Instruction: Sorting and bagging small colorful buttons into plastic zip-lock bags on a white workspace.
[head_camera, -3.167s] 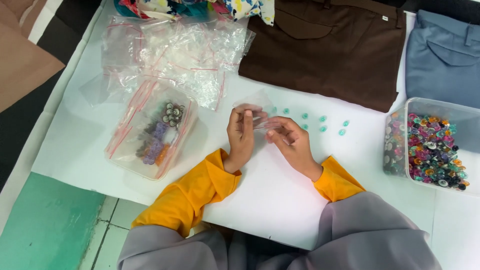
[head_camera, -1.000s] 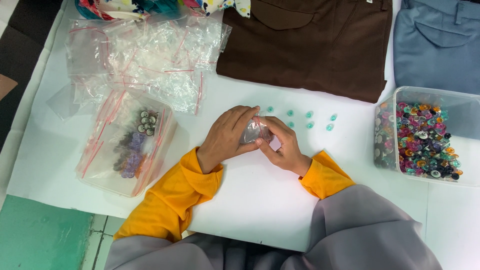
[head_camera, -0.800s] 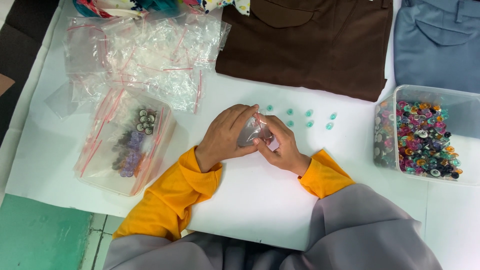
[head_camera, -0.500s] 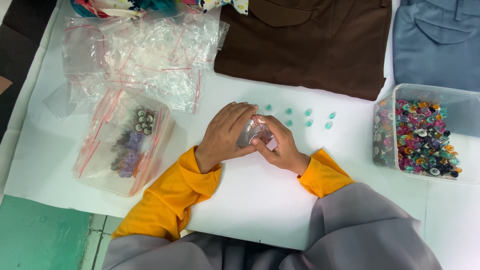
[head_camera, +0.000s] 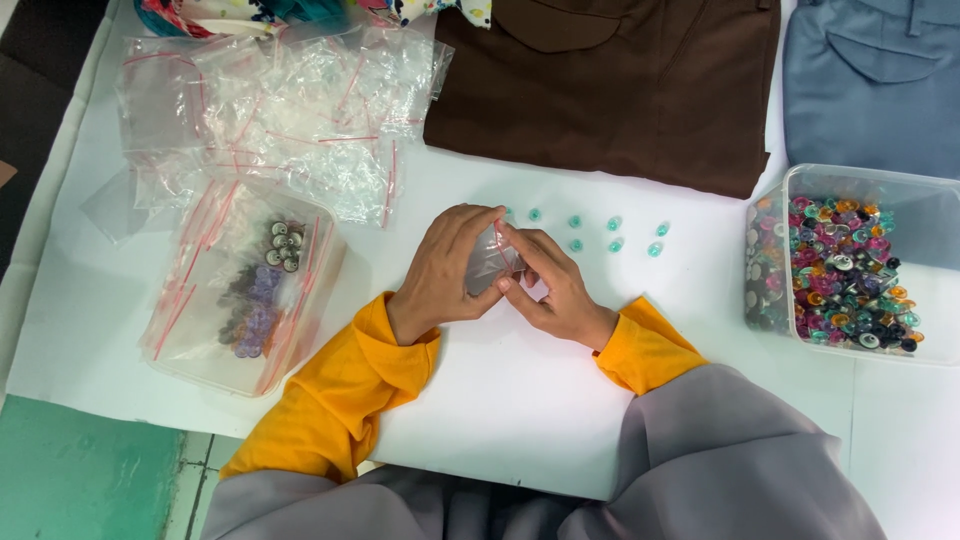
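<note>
Our hands have barely shifted: left hand and right hand stay pinched on the small zip bag, its mouth steadied beside the teal beads

Small clear zip bag with red seal strip, pinched between left hand and right hand at centre. Heap of empty clear zip bags, red strips, at 11 o'clock. Filled bags in clear tub at 9 o'clock.
</note>
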